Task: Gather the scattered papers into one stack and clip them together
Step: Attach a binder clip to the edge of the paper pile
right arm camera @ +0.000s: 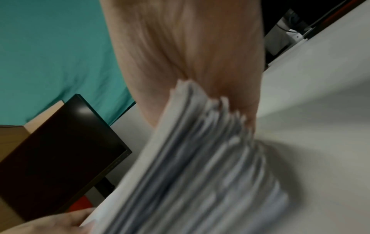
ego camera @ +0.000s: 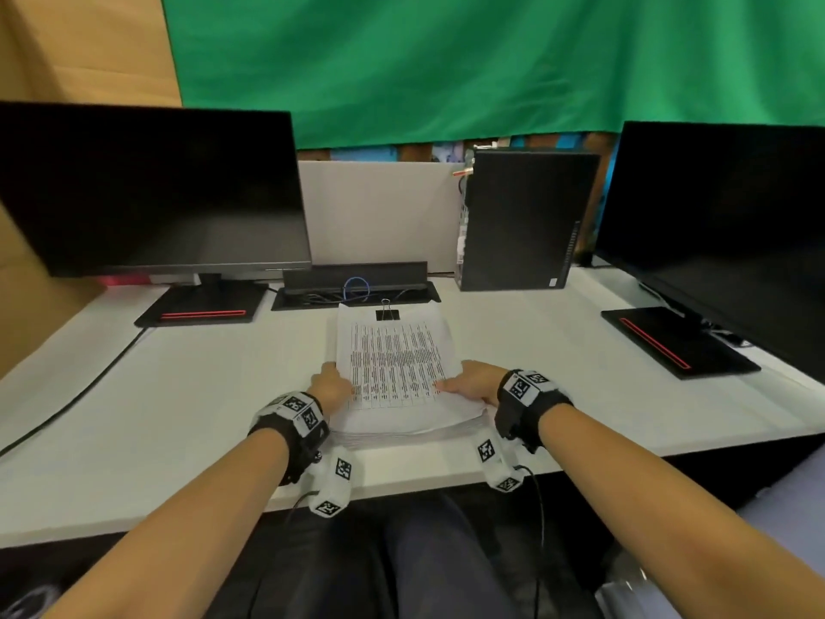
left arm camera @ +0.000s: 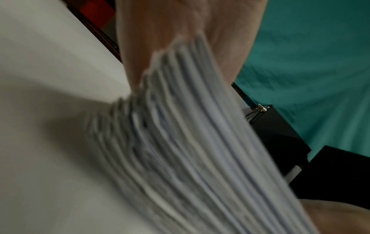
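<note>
The left hand (ego camera: 329,386) and right hand (ego camera: 473,382) each have a grip on a near side of the stack (ego camera: 395,373), thumbs on the top sheet, fingers hidden under it. The stack lies mid-tabletop (ego camera: 156,395), its near end lifted; only the head view shows the black clip (ego camera: 386,313) on its far edge. The wrist views, blurred, show the fanned, uneven sheet edges (left arm camera: 180,142) against each palm.

i see a matt white paper stack (ego camera: 393,364), a black metal binder clip (ego camera: 387,314), a smooth matt white bench (ego camera: 178,395), glossy black monitors (ego camera: 147,189) and green cloth backdrop (ego camera: 446,60).
</note>
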Demonstrator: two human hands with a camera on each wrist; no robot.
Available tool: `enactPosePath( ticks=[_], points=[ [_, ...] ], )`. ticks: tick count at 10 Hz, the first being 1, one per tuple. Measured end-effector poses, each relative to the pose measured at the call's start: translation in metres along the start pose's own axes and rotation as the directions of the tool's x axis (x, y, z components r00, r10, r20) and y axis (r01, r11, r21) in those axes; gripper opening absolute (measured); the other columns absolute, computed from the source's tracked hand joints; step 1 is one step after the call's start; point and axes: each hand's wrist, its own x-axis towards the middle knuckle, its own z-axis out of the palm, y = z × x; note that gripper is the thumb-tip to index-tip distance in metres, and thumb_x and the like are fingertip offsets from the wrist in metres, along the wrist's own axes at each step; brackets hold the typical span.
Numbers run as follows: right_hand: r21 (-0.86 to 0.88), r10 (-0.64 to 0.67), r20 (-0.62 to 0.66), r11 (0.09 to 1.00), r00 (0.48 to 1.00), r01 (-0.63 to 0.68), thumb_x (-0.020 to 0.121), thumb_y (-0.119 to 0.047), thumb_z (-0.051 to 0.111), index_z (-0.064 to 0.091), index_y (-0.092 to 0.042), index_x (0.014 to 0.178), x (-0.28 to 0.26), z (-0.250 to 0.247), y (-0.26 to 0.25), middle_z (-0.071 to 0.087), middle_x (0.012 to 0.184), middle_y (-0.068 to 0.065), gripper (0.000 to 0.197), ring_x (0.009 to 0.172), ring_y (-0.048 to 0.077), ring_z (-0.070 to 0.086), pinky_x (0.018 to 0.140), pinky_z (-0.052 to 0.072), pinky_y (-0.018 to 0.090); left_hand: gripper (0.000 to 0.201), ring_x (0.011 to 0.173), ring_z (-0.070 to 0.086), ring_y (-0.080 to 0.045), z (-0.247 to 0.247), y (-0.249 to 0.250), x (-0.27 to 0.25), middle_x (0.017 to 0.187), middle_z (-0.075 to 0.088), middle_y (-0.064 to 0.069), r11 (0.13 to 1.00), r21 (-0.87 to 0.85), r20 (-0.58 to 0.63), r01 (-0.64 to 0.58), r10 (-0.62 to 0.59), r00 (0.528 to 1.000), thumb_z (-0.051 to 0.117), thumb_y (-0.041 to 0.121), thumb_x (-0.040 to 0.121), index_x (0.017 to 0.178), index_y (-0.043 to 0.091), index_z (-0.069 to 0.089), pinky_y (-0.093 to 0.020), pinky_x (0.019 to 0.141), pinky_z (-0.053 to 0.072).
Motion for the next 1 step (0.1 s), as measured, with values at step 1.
enactPosePath(
  ticks=[1],
  points=[
    [-0.013,0.009,-0.140,1.000,0.990,-0.011,0.088,-0.060,0.056,0.034,-0.008,0.148,-0.0693,-0.0145,-0.0366,0.043,0.149,0.013,0.083,0.131,0.032,0.048,0.110,0.040,0.044,0.089,0.134,0.038,-0.034,-0.0049,-0.0161,0.0241,0.148,0.034,-0.008,0.976,-0.199,0.043,0.084,-0.077,0.996,0.055,0.067,0.080,0.146,0.014,0.026,-0.048,0.110,0.034]
  ],
)
